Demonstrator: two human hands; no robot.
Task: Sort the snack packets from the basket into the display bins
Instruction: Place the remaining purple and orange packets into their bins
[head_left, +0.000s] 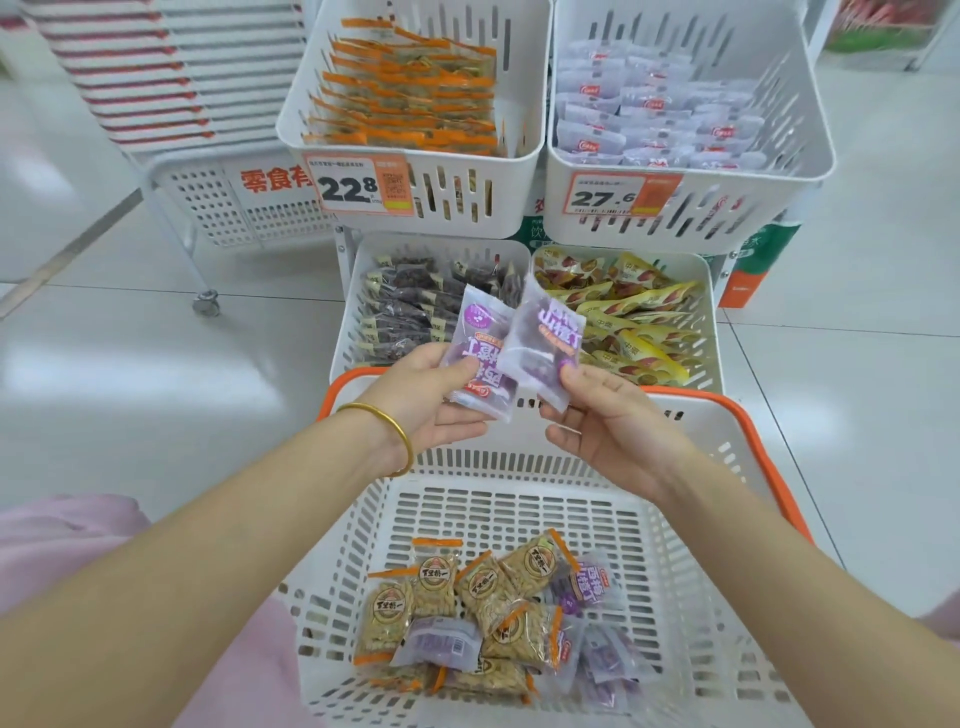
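Head cam, L to R: left hand (431, 395) w/ a gold bangle (400, 431) pinches a purple packet (480, 353) btwn thumb & fingers, just above the far wall of the basket (519, 470). Overlapping it on the right is a 2nd purple packet (545, 338), gripped at its lower corner by the right hand (608, 421). Down in the basket: tan packets (488, 587) & loose purple packets (587, 579) mixed. The top right bin (691, 165) holds pale purple packets (649, 104).

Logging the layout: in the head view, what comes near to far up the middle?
mixed packets in the orange-rimmed basket → left hand and right hand, each pinching a purple packet → lower row, dark-packet bin and yellow-packet bin → upper row, orange-packet bin and pale-packet bin.
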